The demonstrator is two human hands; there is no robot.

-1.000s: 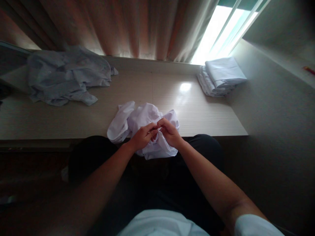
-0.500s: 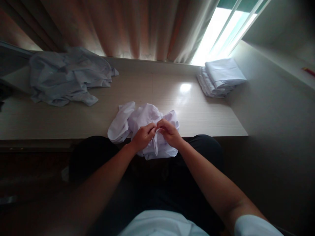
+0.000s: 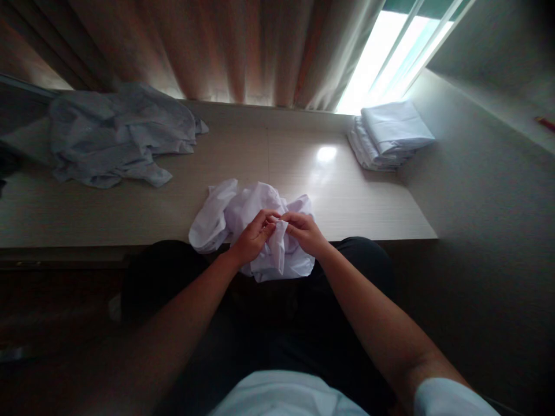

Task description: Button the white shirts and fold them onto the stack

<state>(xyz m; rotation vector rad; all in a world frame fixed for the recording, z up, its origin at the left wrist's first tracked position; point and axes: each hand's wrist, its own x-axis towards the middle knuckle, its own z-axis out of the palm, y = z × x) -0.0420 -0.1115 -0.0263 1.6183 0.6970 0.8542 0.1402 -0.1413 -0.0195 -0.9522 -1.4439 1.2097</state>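
A crumpled white garment, which looks like a shirt (image 3: 255, 202), lies bunched at the front edge of the table, part of it hanging over toward my lap. My left hand (image 3: 255, 236) pinches its cloth from the left. From the other side, my right hand (image 3: 306, 232) grips the same cloth with thumb and fingers, the fingertips of both hands nearly meeting. A narrow flap of the fabric hangs down between them. What lies right under the fingertips is hidden.
Loose white garments (image 3: 125, 136) lie heaped at the back left of the pale table (image 3: 312, 190). A stack of folded white cloth (image 3: 392, 136) stands at the back right, near the wall (image 3: 481, 167). Behind hang curtains (image 3: 234, 52) beside a bright window (image 3: 390, 52).
My left fingers have stretched a little further over the cloth, and my right hand has turned slightly. The hanging flap has shifted a bit to the right. The rest looks unmoved.
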